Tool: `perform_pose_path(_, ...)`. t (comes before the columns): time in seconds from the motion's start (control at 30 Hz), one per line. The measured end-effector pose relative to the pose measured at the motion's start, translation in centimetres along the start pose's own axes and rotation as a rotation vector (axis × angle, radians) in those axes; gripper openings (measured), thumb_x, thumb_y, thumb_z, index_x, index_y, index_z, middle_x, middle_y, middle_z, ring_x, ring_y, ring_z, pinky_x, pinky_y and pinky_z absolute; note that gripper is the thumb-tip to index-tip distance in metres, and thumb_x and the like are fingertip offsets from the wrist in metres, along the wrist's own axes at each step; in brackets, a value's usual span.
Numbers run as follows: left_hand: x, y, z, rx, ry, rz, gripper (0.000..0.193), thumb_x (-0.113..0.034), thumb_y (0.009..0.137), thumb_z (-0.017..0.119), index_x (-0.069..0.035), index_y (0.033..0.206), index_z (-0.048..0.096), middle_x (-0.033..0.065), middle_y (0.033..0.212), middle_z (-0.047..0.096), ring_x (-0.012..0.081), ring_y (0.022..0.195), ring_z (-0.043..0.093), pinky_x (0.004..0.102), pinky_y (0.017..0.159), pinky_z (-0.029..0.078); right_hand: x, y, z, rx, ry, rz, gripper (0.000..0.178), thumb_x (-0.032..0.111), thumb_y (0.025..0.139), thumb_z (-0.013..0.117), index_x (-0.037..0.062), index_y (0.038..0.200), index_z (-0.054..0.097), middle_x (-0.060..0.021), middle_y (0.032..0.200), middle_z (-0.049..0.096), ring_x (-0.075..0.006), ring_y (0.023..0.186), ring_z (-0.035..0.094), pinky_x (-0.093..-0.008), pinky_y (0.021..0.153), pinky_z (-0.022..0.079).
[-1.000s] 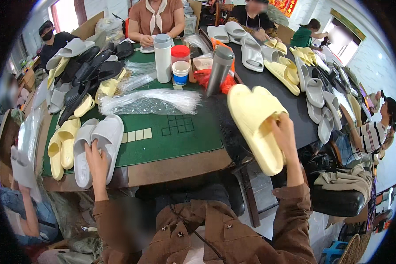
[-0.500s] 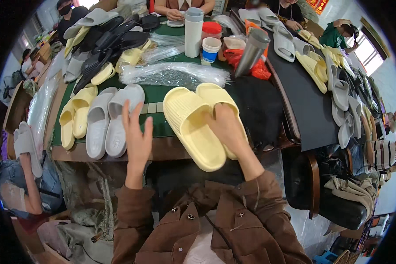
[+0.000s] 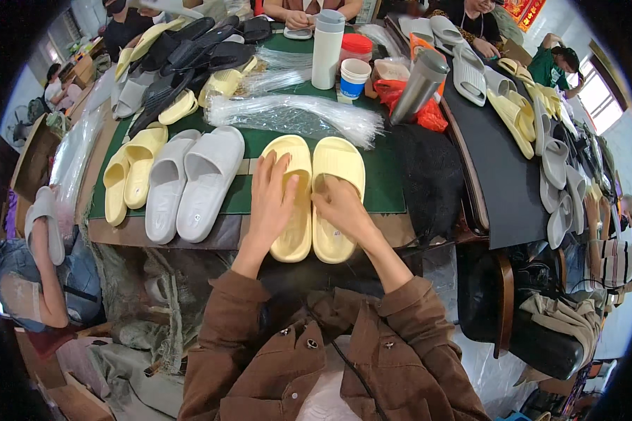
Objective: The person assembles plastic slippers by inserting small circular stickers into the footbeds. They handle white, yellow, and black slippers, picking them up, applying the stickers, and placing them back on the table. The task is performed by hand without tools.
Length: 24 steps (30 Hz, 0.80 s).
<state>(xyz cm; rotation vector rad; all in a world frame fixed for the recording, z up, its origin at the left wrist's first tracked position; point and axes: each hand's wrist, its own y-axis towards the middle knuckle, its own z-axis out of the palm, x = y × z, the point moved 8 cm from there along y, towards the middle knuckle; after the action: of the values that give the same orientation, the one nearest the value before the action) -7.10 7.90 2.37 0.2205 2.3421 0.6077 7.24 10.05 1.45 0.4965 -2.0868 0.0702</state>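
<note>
The left slipper point(image 3: 295, 235) and right slipper point(image 3: 336, 242) are abreast at the surface's point(image 3: 221, 230) near edge, apparently to align. The left hand point(image 3: 268, 203), thumb and fingers apart, covers one strap point(image 3: 293, 149); the right hand point(image 3: 344, 210) reaches under the other, grip hidden.

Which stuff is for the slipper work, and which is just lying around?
Seems part of the work:
left yellow slide, under the left hand
right yellow slide, right hand at its strap
grey slides beside them

Probably just lying about:
white bottle
metal tumbler
blue-and-white cup
red-lidded jar
</note>
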Motion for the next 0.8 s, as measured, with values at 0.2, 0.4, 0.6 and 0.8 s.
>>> perform_pose_path(0.2, -0.5, 0.0, -0.1, -0.029, 0.117, 0.043, 0.046, -0.022, 0.092, 0.054, -0.006, 0.134, 0.043, 0.0232, 0.141, 0.035, 0.0449, 0.132, 0.028, 0.0513, 0.107, 0.026, -0.4, -1.1, -0.8, 0.023, 0.300, -0.005, 0.021, 0.002, 0.090, 0.048, -0.0092, 0.106, 0.055, -0.0161, 0.083, 0.064, -0.0188, 0.074, 0.066, -0.0292, 0.062, 0.052)
perform_pose_path(0.4, -0.8, -0.1, 0.0, -0.052, 0.215, 0.061, 0.064, -0.032, 0.084, 0.065, -0.003, 0.135, 0.039, 0.0239, 0.141, 0.034, 0.0438, 0.133, 0.027, 0.0550, 0.106, 0.024, -0.6, -2.4, -3.8, 0.116, 0.363, 0.099, 0.030, 0.002, 0.093, 0.048, -0.0053, 0.122, 0.054, -0.0107, 0.087, 0.064, -0.0119, 0.071, 0.061, -0.0239, 0.064, 0.051)
perform_pose_path(0.6, -3.0, -0.9, 0.9, -0.013, 0.253, -0.036, 0.093, -0.040, 0.070, 0.077, -0.001, 0.140, 0.031, 0.0243, 0.143, 0.030, 0.0450, 0.134, 0.025, 0.0590, 0.106, 0.022, 3.2, -1.5, -8.0, 0.257, 0.152, 0.173, 0.026, 0.003, 0.090, 0.051, -0.0032, 0.114, 0.056, -0.0062, 0.075, 0.065, -0.0071, 0.060, 0.058, -0.0212, 0.054, 0.047)
perform_pose_path(0.8, -3.9, -1.8, 1.2, -0.026, 0.256, -0.092, 0.092, -0.039, 0.071, 0.076, -0.002, 0.141, 0.030, 0.0265, 0.144, 0.027, 0.0473, 0.134, 0.022, 0.0605, 0.105, 0.021, 7.7, 1.9, -15.7, -0.170, 0.506, -0.096, 0.017, 0.009, 0.094, 0.050, 0.0012, 0.107, 0.058, -0.0062, 0.081, 0.064, -0.0079, 0.065, 0.058, -0.0183, 0.054, 0.044)
